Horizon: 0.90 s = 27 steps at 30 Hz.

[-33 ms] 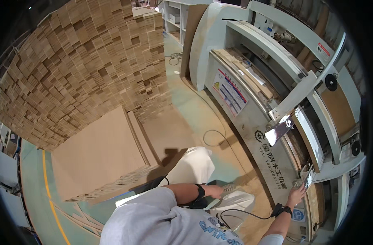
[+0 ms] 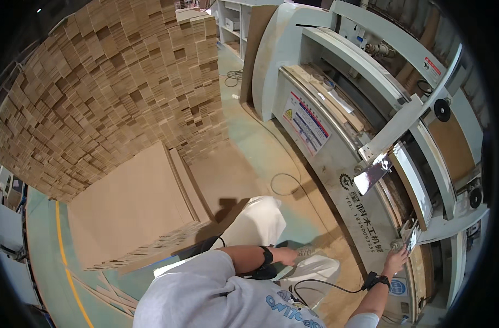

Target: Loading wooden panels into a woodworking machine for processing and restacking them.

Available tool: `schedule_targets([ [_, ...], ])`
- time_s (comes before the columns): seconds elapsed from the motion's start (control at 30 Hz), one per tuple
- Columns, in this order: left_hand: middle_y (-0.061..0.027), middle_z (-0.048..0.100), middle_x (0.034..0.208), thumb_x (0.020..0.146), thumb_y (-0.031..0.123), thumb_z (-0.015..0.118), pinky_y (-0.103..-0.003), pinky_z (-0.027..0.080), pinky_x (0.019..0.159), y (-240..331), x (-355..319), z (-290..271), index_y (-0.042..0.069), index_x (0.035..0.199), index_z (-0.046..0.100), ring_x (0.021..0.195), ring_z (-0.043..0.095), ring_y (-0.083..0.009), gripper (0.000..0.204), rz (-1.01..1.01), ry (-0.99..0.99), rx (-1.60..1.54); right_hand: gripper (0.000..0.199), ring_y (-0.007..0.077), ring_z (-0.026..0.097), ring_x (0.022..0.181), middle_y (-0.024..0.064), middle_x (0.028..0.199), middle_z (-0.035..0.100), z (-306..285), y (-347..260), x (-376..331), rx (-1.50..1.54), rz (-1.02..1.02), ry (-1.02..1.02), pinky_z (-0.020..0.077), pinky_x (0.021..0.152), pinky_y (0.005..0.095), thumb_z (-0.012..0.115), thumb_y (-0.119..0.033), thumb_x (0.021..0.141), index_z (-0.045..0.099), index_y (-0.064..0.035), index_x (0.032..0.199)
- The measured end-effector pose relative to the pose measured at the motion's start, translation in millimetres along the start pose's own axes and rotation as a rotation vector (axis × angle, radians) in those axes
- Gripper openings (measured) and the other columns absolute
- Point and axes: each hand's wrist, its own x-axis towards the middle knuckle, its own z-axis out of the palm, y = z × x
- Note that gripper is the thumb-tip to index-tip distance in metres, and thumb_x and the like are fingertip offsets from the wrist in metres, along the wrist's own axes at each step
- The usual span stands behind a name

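Observation:
My right hand (image 2: 396, 260), with a black wrist strap and a cable, reaches up to the side of a large pale grey machine (image 2: 337, 164). Its fingertips touch the lower end of a small shiny metal plate (image 2: 412, 236) beside a round knob; whether they grip it is unclear. My left hand (image 2: 285, 255), also with a black wrist band, hangs in front of my light trousers (image 2: 260, 221) with loose fingers and nothing in it. I wear a grey shirt.
A tall wall of stacked cardboard sheets (image 2: 112, 93) fills the left. A lower stack of flat brown boards (image 2: 132, 208) lies right by my left side. A cable (image 2: 282, 183) loops on the green floor. White shelves (image 2: 233, 22) stand at the back.

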Motion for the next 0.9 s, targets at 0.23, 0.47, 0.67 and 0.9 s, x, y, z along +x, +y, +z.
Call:
schedule_targets([
  [0.23, -0.0236, 0.062, 0.078, 0.077, 0.031, 0.054, -0.047, 0.047, 0.068, 8.5, 7.1, -2.2, -0.004, 0.085, 0.061, 0.074, 0.060, -0.0403, 0.036, 0.115, 0.011, 0.011, 0.070, 0.0334, 0.028, 0.128, 0.0095, 0.141, 0.029, -12.0, 16.0, -3.9, 0.048, -0.046, 0.048, 0.0347, 0.095, 0.0516, 0.063, -0.028, 0.075, 0.029, -0.0208, 0.136],
  [0.47, -0.0205, 0.063, 0.089, 0.078, 0.033, 0.054, -0.043, 0.047, 0.074, 2.0, -2.7, -8.4, 0.000, 0.092, 0.062, 0.083, 0.060, -0.0361, 0.038, -0.018, -0.084, 0.021, 0.071, 0.0341, 0.024, 0.131, 0.0106, 0.143, 0.024, -35.1, -12.7, -19.0, 0.113, 0.043, -0.099, 0.0293, 0.097, 0.0574, 0.062, -0.027, 0.075, 0.029, -0.0186, 0.137],
  [0.67, -0.0186, 0.064, 0.086, 0.078, 0.034, 0.057, -0.041, 0.047, 0.071, 3.1, -1.4, -10.4, 0.003, 0.092, 0.062, 0.081, 0.061, -0.0347, 0.035, -0.026, -0.067, 0.000, 0.072, 0.0338, 0.021, 0.132, 0.0093, 0.145, 0.021, -40.4, -10.1, -15.6, 0.137, 0.084, -0.106, 0.0256, 0.099, 0.0584, 0.062, -0.030, 0.076, 0.026, -0.0199, 0.138],
  [0.9, -0.0161, 0.064, 0.088, 0.078, 0.038, 0.058, -0.040, 0.046, 0.074, 2.4, -0.1, -8.9, 0.005, 0.094, 0.061, 0.085, 0.060, -0.0325, 0.037, -0.092, -0.106, -0.001, 0.073, 0.0339, 0.019, 0.133, 0.0090, 0.145, 0.022, -31.8, -6.5, -15.8, 0.141, 0.079, -0.108, 0.0237, 0.100, 0.0593, 0.061, -0.033, 0.077, 0.026, -0.0196, 0.139],
])
